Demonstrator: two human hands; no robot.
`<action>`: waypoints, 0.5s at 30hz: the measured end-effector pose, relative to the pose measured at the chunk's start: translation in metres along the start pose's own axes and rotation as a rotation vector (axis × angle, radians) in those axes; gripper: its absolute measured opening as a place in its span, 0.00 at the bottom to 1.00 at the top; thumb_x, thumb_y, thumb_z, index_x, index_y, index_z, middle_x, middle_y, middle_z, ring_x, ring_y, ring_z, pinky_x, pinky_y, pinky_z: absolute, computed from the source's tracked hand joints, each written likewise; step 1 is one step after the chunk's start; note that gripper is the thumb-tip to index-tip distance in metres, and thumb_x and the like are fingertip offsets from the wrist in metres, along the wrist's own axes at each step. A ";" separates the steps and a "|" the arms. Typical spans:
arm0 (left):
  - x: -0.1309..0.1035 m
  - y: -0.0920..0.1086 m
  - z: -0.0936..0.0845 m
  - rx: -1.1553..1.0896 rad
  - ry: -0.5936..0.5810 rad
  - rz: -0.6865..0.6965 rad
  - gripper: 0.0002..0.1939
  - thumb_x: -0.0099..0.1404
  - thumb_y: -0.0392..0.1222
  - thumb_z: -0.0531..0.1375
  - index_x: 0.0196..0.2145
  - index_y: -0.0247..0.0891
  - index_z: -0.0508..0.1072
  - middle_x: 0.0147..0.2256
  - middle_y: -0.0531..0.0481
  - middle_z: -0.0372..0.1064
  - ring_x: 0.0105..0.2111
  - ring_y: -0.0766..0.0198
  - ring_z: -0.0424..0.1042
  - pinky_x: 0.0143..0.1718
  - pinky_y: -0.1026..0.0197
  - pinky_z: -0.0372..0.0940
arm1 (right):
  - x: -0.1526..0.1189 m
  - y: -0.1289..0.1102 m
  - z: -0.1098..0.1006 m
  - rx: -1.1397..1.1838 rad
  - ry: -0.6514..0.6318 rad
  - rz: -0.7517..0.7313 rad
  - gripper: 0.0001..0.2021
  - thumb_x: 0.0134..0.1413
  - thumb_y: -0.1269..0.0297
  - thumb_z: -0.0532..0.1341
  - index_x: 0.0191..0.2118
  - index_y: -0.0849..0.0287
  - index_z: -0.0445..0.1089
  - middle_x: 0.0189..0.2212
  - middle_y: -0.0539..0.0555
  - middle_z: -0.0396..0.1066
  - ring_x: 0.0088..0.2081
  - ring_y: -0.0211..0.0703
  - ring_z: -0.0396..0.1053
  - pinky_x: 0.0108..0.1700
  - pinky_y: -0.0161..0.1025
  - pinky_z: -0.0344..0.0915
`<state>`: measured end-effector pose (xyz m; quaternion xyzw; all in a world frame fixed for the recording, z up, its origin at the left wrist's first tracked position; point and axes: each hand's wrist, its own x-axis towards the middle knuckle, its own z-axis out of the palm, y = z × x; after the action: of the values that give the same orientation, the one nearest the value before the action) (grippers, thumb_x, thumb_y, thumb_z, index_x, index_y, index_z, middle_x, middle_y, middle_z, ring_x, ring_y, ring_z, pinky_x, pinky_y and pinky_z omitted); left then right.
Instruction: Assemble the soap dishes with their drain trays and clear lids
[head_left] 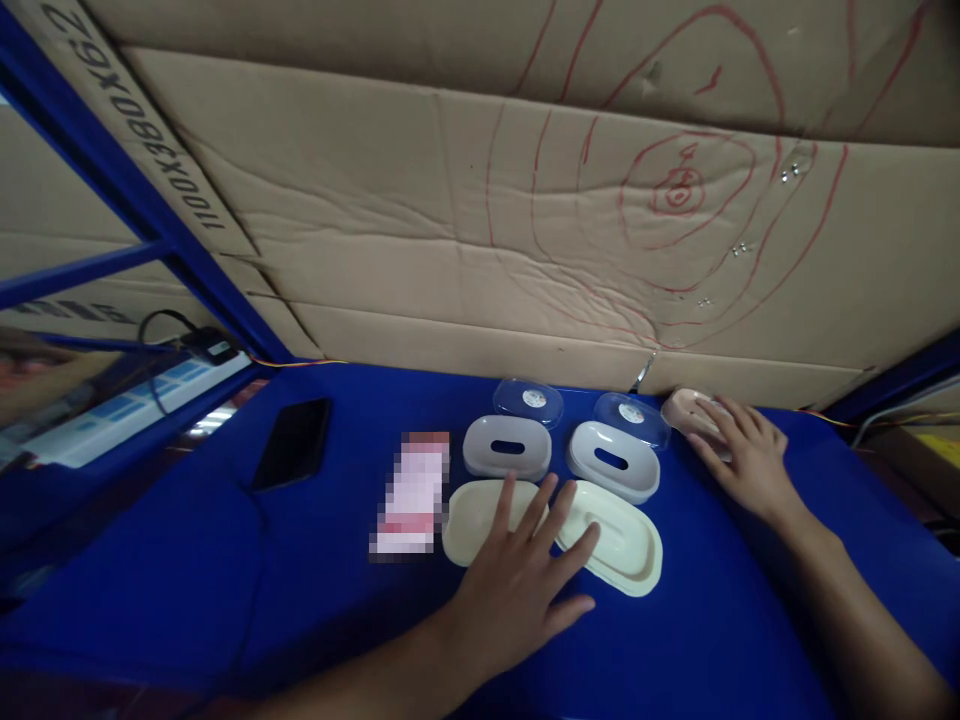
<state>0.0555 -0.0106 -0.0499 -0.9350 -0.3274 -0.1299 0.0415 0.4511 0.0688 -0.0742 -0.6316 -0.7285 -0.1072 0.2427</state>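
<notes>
Over two pale cream oval trays, a left one (466,522) and a right one (630,540), my left hand (517,575) is spread with its fingers apart, holding nothing; whether it touches them is unclear. Behind these trays sit two white oval lids with dark slots, one on the left (480,450) and one on the right (637,478). Two clear plastic oval pieces with round stickers, left (510,395) and right (611,410), lie at the back. At the far right my right hand (742,450) closes over a pinkish oval container (681,408), partly hiding it.
A black phone (292,443) lies on the blue table (165,560) at left, beside a blurred-out pink and white item (412,490). A cardboard wall (390,210) with red rings rises behind. A power strip (150,410) is beyond the left edge.
</notes>
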 end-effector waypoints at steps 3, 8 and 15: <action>-0.011 -0.015 0.003 0.055 -0.007 -0.045 0.38 0.67 0.60 0.62 0.70 0.51 0.56 0.72 0.35 0.51 0.71 0.35 0.51 0.65 0.19 0.46 | 0.012 -0.036 0.011 0.075 -0.125 -0.144 0.25 0.70 0.47 0.54 0.67 0.45 0.64 0.65 0.56 0.66 0.65 0.64 0.62 0.65 0.68 0.56; -0.007 -0.036 0.014 -0.004 -0.035 -0.037 0.39 0.65 0.67 0.61 0.67 0.49 0.62 0.70 0.32 0.54 0.70 0.34 0.54 0.64 0.19 0.46 | 0.041 -0.062 0.034 0.194 -0.227 -0.278 0.23 0.74 0.53 0.47 0.65 0.49 0.67 0.64 0.56 0.68 0.64 0.55 0.66 0.66 0.62 0.61; -0.003 -0.040 0.016 -0.017 0.016 -0.051 0.37 0.65 0.64 0.62 0.67 0.50 0.63 0.70 0.35 0.55 0.71 0.34 0.51 0.66 0.20 0.40 | 0.060 -0.073 0.039 0.273 -0.258 -0.325 0.22 0.75 0.54 0.46 0.63 0.49 0.70 0.64 0.54 0.69 0.65 0.49 0.66 0.65 0.56 0.65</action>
<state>0.0317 0.0211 -0.0664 -0.9255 -0.3499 -0.1413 0.0327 0.3670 0.1260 -0.0676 -0.4760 -0.8532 0.0360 0.2102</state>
